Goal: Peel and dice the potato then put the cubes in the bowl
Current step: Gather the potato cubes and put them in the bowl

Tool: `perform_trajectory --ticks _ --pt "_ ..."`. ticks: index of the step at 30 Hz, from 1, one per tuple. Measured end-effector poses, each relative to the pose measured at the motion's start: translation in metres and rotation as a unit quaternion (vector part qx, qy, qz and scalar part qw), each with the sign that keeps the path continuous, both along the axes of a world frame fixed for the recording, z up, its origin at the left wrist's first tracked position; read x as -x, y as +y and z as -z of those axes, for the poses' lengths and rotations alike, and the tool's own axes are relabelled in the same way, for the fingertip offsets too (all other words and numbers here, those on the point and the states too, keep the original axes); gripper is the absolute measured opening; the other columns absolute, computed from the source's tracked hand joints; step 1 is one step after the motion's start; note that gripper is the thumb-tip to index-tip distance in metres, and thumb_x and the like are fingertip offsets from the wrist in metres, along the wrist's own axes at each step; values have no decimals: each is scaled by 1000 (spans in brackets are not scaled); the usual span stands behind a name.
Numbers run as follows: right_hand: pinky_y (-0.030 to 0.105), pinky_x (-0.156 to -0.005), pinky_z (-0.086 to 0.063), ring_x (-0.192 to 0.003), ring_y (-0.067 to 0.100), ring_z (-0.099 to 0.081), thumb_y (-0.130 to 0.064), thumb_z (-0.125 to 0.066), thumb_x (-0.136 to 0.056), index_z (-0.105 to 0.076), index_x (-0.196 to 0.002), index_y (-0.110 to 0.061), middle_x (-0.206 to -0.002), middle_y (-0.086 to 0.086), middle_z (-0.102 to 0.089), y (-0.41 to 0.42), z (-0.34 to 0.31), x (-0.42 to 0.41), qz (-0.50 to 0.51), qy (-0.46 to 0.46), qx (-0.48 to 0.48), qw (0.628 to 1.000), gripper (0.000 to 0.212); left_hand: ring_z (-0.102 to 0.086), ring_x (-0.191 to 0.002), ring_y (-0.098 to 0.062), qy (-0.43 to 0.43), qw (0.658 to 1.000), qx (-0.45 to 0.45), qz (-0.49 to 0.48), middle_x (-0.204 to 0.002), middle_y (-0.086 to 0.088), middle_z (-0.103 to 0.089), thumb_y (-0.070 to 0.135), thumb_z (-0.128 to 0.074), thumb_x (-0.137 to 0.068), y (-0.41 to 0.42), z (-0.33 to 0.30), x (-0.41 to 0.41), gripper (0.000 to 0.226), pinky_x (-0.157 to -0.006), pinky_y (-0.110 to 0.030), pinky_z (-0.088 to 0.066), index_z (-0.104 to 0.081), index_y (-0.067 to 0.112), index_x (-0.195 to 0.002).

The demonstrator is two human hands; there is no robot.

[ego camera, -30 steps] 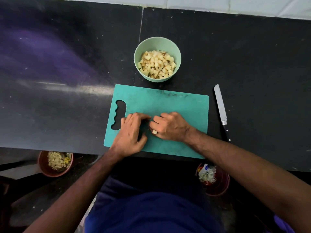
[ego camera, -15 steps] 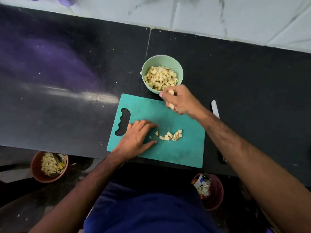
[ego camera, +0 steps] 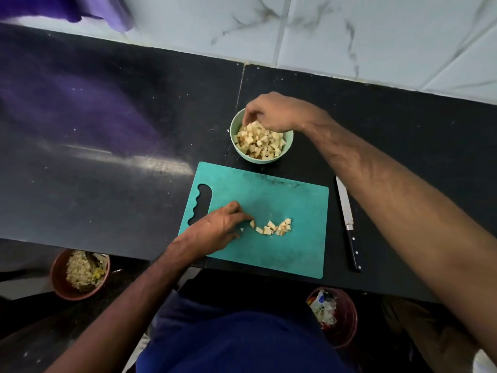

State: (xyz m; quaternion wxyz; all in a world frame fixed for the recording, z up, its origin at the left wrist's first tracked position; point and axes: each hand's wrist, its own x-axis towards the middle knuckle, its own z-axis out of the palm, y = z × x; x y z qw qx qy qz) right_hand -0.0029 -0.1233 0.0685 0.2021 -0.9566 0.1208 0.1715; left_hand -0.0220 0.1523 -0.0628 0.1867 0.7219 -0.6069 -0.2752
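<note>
A pale green bowl heaped with potato cubes stands on the black counter just beyond the teal cutting board. My right hand hovers over the bowl's far rim, its fingers bunched and pointing down onto the heap, pinching a few cubes. A short row of loose cubes lies in the middle of the board. My left hand rests flat on the board near its handle slot, fingertips touching the leftmost cube.
A knife with a black handle lies on the counter right of the board, blade pointing away. Below the counter edge stand a brown bin of peelings at left and a red bin of scraps at right. A tiled wall runs behind.
My right hand carried a pinch of cubes from the board up to the bowl. My left hand stayed on the board, shifting slightly toward the remaining cubes. The camera tilted upward.
</note>
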Motion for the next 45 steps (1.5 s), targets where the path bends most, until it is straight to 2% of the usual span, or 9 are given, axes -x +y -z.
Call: perform_trajectory --ticks 4,7,11,14,19,22,32,40,45 --pt "36 -83 -59 -83 8 -67 0 -73 -84 -74 -98 -16 -93 -7 -70 -3 7 5 29 -145 34 988 21 -63 -82 -20 34 998 -14 -51 -106 2 -50 6 -78 -85 -7 -4 6 44 -79 -41 -57 -66 14 -127" --pt "26 -83 -58 -79 0 -64 -11 -81 -83 -74 -101 -14 -89 -11 -68 -5 5 22 125 -164 -107 973 19 -62 -76 -17 66 993 -12 -96 -96 3 -51 1 -81 -79 -11 -3 11 39 -77 -41 -57 -70 14 -114" --pt "30 -80 -58 -83 18 -69 3 -50 -101 -67 -104 0 -91 10 -72 20 8 93 347 -186 -498 773 17 -62 -74 -16 83 987 -11 -138 -92 0 -55 -3 -83 -73 -12 0 18 39 -76 -39 -58 -72 11 -108" --pt "29 -83 -58 -91 21 -69 8 -45 -101 -68 -104 -2 -95 12 -72 65 45 163 452 -120 -591 658 25 -61 -73 -16 95 983 -11 -156 -92 -1 -56 -5 -85 -70 -15 0 27 41 -77 -35 -57 -72 8 -107" --pt "23 -97 -50 -108 17 -59 0 -76 -86 -60 -126 -11 -119 4 -56 96 97 227 394 -23 -257 882 44 -59 -78 -18 83 983 -26 -162 -95 -3 -56 -3 -86 -70 -26 -1 39 37 -78 -36 -57 -70 6 -103" --pt "33 -104 -47 -115 20 -53 -7 -85 -78 -51 -136 -11 -127 4 -43 106 104 234 331 11 -137 934 67 -62 -80 -22 66 982 -38 -171 -95 -6 -59 -1 -86 -70 -31 -2 43 35 -77 -35 -56 -69 6 -100" --pt "27 -73 -38 -96 28 -58 -5 -77 -80 -53 -119 -8 -114 4 -40 145 111 187 311 -42 -98 944 46 -66 -77 -20 97 963 -14 -251 -85 -6 -72 1 -80 -73 -50 -3 58 20 -72 -24 -50 -73 7 -90" --pt "34 -69 -42 -86 27 -56 -6 -70 -84 -62 -99 -7 -100 3 -44 139 114 186 318 -89 -99 939 17 -65 -65 5 216 937 -6 -276 -75 8 -71 -3 -85 -73 -54 -20 52 22 -66 -10 -49 -69 8 -83" --pt "33 -73 -59 -85 26 -70 2 -75 -79 -70 -84 -14 -89 8 -70 107 103 185 451 -36 -318 833 17 -71 -69 -8 230 938 25 -259 -75 8 -74 2 -84 -78 -55 -41 43 19 -66 -21 -58 -74 17 -82"
